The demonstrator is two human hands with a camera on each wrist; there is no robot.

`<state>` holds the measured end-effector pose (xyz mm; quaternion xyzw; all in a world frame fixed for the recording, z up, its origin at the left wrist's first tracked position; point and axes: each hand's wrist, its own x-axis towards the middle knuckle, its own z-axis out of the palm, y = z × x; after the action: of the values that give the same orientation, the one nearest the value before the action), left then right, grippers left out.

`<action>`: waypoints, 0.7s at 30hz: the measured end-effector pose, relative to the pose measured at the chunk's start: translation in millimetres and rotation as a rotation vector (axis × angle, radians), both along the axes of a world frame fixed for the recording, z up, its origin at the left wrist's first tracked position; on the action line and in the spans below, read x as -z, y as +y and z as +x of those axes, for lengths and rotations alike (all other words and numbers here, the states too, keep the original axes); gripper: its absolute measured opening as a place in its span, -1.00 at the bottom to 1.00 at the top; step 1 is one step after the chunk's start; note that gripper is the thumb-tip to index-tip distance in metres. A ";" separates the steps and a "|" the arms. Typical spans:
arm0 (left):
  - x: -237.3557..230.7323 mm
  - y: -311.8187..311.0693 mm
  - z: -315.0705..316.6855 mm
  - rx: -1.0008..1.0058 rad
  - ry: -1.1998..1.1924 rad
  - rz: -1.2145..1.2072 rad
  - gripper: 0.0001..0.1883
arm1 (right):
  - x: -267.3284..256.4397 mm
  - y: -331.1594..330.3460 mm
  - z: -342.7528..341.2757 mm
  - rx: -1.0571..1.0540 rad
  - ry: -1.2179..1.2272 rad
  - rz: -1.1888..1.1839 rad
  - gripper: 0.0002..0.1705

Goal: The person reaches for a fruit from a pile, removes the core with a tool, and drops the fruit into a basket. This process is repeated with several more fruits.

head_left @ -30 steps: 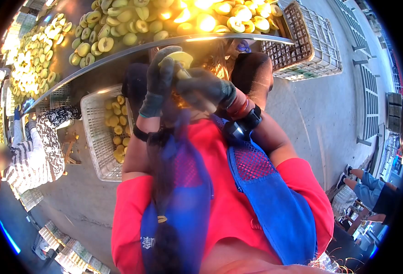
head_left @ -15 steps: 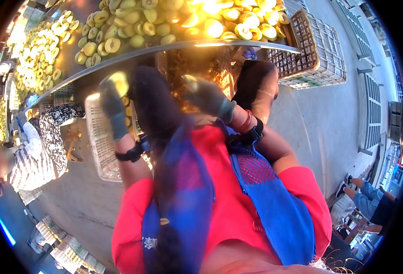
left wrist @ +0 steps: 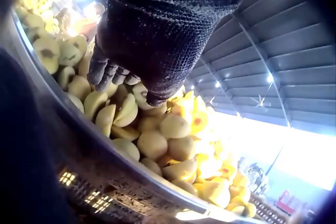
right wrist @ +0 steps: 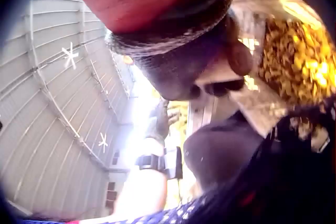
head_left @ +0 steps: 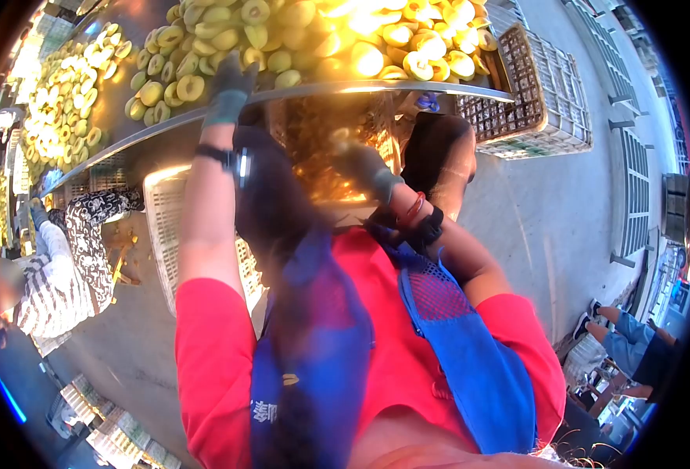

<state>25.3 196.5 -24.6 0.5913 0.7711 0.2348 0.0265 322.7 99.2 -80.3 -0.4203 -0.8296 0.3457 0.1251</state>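
My left hand, in a dark glove, reaches over the metal table's rim to the pile of peach halves. In the left wrist view, its fingers point down with the tips right at the peach halves, thumb apart from the other fingers. Low in front of the lap, my gloved right hand is blurred in the head view. The right wrist view shows its fingers curled round a pale, smooth object; I cannot tell its kind.
The table's metal edge curves across in front of the knees. A white plastic crate stands at the left, partly behind the left forearm. Yellow-brown scraps lie below the table. Stacked crates stand right; another person sits left.
The left hand took a peach half from in front of the lap to the crate at left, then moved up to the table pile without it. The right hand stayed low near the lap.
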 end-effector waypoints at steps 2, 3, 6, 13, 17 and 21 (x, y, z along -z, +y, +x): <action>-0.2 27.4 14.0 -0.111 0.021 -0.251 -0.37 | 3.3 0.9 5.6 -0.069 -0.151 -0.057 -0.71; 8.7 40.5 11.6 -0.119 0.031 -0.240 -0.35 | 0.8 1.2 8.0 -0.094 -0.237 -0.086 -0.69; 31.9 53.7 10.4 -0.182 -0.004 -0.283 -0.30 | 36.2 -1.2 17.7 -0.123 -0.093 0.001 -0.65; 56.0 47.2 0.7 -0.124 -0.154 0.006 -0.27 | -15.6 8.6 8.4 -0.063 -0.057 -0.112 -0.65; -20.1 -18.2 35.7 0.000 -0.795 0.051 -0.51 | -45.7 8.7 -2.5 0.077 0.366 -0.226 -0.69; -50.7 -86.8 79.8 0.138 -1.199 0.153 -0.67 | -121.4 1.7 -16.1 0.082 0.372 -0.045 -0.72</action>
<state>105.1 109.7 26.1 0.4046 0.5627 0.5794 0.4288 306.6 100.9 41.1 -0.3854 -0.7664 0.4305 0.2807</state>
